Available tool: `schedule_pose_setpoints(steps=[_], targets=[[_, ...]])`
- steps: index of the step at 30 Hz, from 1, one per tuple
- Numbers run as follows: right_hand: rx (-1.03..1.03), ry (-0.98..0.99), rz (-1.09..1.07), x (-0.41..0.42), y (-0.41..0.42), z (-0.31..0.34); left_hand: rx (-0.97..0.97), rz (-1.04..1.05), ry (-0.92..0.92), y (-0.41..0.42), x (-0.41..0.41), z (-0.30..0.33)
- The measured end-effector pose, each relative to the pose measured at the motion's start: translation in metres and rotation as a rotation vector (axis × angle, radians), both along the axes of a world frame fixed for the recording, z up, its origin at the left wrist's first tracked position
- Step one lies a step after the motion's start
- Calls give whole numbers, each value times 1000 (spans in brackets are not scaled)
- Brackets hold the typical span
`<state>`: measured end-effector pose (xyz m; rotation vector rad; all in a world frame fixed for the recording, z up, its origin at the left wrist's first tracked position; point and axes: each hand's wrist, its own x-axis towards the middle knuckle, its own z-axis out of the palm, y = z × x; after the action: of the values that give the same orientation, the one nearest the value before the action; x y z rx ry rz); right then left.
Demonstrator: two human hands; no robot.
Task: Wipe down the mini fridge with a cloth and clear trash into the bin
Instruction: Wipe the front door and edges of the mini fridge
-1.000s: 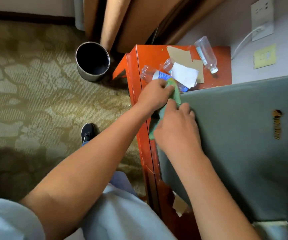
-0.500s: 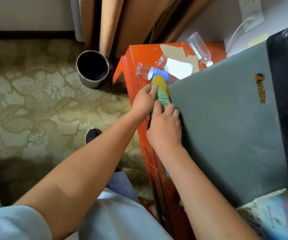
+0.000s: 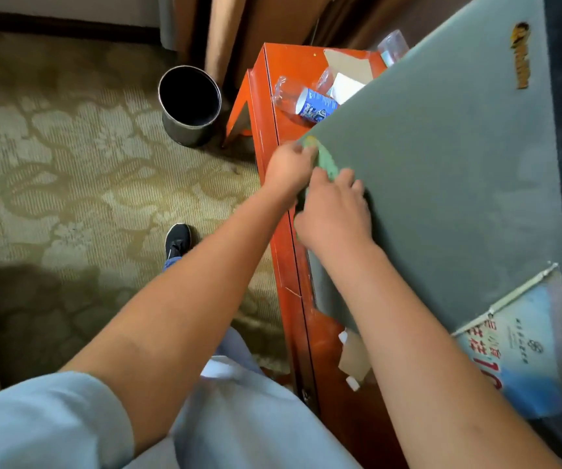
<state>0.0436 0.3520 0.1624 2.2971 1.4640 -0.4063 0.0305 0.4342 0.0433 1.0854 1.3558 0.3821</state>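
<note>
The grey mini fridge (image 3: 442,170) stands on an orange-red cabinet (image 3: 272,106) and fills the right of the view. A green cloth (image 3: 326,160) lies at the fridge top's near-left corner. My left hand (image 3: 289,167) pinches the cloth's upper end at the corner. My right hand (image 3: 335,214) holds the cloth's lower part against the fridge's left edge, and covers most of it. Trash lies on the cabinet behind the fridge: a crushed plastic bottle with a blue label (image 3: 306,99), white paper (image 3: 343,86), brown cardboard (image 3: 347,64) and a second clear bottle (image 3: 393,49).
A round black bin (image 3: 189,103) stands on the patterned carpet left of the cabinet, by a curtain. A printed leaflet (image 3: 523,346) lies on the fridge's near corner. Cardboard scraps (image 3: 354,358) sit on the cabinet near my body. My shoe (image 3: 178,240) is on the carpet.
The view swung so the fridge fills more of the frame and hides part of the trash. Both hands stay at the fridge's left corner with the cloth, which now looks bunched smaller.
</note>
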Motion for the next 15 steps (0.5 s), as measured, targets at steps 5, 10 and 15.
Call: schedule_pose_setpoints(steps=[5,10,15], targets=[[-9,-69,18,5,-41,-20,-5,27,-3,-40,8,-16],[-346,-27,-73,-3,-138,-43,-255,-177,2,-173,1,-59],[-296,-9,-55,2,-134,-17,-157,-189,55,-162,1,-32]])
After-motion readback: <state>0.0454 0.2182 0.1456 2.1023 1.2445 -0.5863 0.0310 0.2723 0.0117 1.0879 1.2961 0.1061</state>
